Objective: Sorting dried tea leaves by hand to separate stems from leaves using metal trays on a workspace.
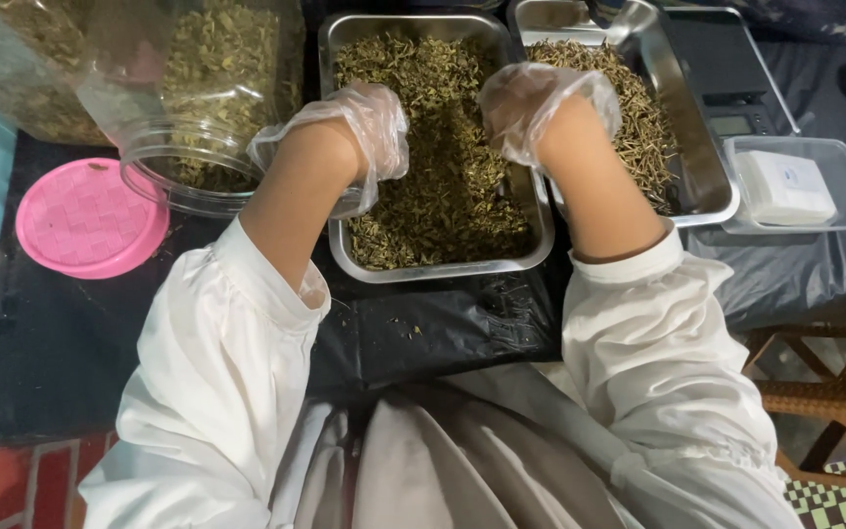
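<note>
We reach both gloved hands into a steel tray of dried green herbs on a black-covered table. Our left hand curls downward over the leaves, and our right hand hovers above the tray's right edge; the loose plastic gloves hide the fingers, so we cannot tell whether either hand grasps any herbs. A second steel tray of thinner dried stems sits just beside it. A tipped clear jar of herbs lies at left, its pink lid near it.
</note>
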